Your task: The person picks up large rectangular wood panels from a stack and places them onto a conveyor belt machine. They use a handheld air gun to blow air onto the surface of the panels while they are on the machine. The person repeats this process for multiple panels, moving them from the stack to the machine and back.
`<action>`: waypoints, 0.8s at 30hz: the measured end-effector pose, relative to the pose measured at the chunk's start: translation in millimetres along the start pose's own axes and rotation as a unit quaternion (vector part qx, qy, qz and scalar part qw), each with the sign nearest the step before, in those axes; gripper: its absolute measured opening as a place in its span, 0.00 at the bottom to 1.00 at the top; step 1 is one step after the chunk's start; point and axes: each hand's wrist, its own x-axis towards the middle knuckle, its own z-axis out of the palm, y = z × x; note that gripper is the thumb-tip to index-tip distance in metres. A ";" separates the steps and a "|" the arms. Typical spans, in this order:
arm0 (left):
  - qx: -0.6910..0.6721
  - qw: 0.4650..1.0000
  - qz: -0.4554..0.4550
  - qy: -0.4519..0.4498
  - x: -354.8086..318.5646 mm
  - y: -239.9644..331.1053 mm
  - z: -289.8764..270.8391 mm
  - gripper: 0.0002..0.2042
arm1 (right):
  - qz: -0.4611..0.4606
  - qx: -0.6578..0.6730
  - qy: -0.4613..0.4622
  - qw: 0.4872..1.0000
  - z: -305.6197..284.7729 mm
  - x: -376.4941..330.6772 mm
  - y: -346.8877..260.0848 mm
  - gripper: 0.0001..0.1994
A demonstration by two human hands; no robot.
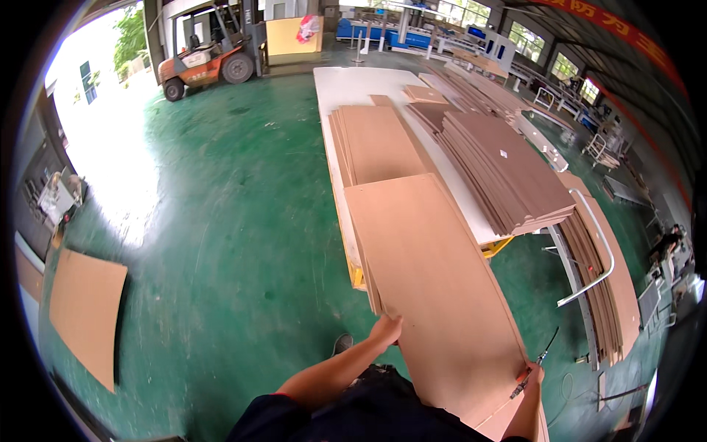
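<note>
A long light-brown board (434,272) stretches from the stack on the table down to my body, its near end reaching past the table. My left hand (386,330) is closed on the board's left edge, thumb on top and fingers hidden beneath. At the right edge, my right hand (535,373) is closed around a slim hand tool (522,380) with an orange-red part and a thin dark rod pointing away from me. The tool's exact kind is unclear. More light-brown boards (375,140) lie stacked under the far end of the long one.
A white-topped table (361,81) with yellow legs also bears dark-brown boards (508,162). Right of it stands a cart (605,250) with a bent metal handle and more boards. A loose board (88,313) lies far left on the green floor. An orange forklift (210,59) stands at the back.
</note>
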 end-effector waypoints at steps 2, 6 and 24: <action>0.043 0.998 0.040 0.023 56.1 -13.4 -28.3 0.28 | 0.002 0.011 0.006 1.000 58.2 -21.4 -16.1 0.07; 0.105 0.994 0.023 -0.011 60.6 85.6 -94.4 0.28 | 0.005 0.000 0.035 0.999 108.6 -29.2 3.7 0.07; 0.104 0.995 0.007 0.000 340.9 286.5 -292.8 0.27 | -0.068 -0.033 0.083 0.994 476.2 -14.0 -210.1 0.08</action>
